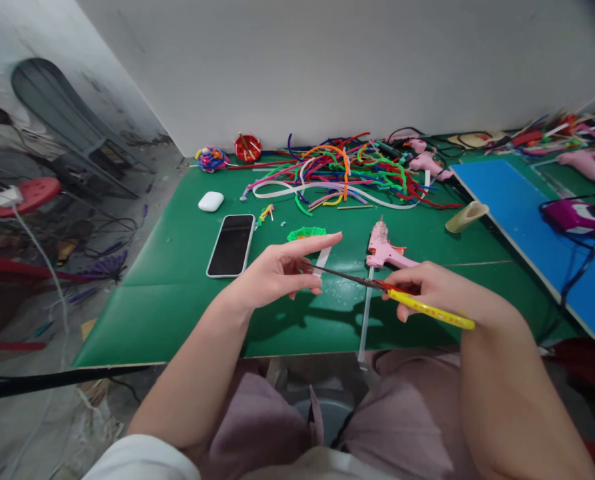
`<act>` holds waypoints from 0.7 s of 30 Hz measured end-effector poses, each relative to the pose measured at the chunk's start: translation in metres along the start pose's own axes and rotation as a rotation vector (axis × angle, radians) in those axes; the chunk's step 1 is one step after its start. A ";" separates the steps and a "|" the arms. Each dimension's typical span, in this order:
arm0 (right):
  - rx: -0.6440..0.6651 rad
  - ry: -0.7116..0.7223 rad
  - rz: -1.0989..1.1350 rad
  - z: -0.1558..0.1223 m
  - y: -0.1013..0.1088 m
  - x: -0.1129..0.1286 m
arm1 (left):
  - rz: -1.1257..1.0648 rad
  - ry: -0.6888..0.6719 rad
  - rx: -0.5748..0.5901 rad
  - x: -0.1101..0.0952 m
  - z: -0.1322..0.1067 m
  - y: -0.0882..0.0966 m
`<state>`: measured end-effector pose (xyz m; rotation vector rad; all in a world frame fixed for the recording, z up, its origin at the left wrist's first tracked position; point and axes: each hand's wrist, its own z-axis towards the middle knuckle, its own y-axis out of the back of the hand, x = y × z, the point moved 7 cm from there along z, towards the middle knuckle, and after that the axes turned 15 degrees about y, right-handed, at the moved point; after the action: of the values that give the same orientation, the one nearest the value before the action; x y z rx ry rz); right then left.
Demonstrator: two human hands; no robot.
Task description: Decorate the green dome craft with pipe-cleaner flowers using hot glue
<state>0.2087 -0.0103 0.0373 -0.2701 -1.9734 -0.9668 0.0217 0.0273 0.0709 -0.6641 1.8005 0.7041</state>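
My right hand (420, 287) grips a pair of scissors (422, 310) with yellow and red handles. Their blades point left and end at the fingers of my left hand (292, 267). On that hand the index finger stretches out to the right, while the other fingers curl in near the thumb. What they hold is hidden. A short white strip (324, 257) shows between index finger and thumb, behind the blades; whether it is gripped I cannot tell. A green ruffled piece (305, 233) lies just beyond. Near my right hand, a pink glue gun (385, 250) rests with a clear glue stick (365, 320) sticking out.
A phone (231, 245) and a white earbud case (211, 201) lie at the left of the green table (152, 300). Colourful pipe cleaners (337, 167) are heaped at the back. Right stand a bamboo tube (466, 217) and a blue board (527, 227).
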 end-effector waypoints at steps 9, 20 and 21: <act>-0.004 -0.013 0.007 -0.001 0.000 -0.004 | -0.035 -0.008 0.004 0.000 0.000 0.000; -0.095 -0.005 0.003 -0.013 0.012 -0.012 | -0.014 -0.021 -0.198 -0.004 -0.008 0.036; -0.121 -0.011 0.021 -0.016 0.014 -0.015 | 0.016 -0.033 -0.277 -0.003 -0.008 0.048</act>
<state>0.2345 -0.0093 0.0378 -0.3644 -1.9215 -1.0744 -0.0170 0.0540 0.0838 -0.8164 1.6949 0.9808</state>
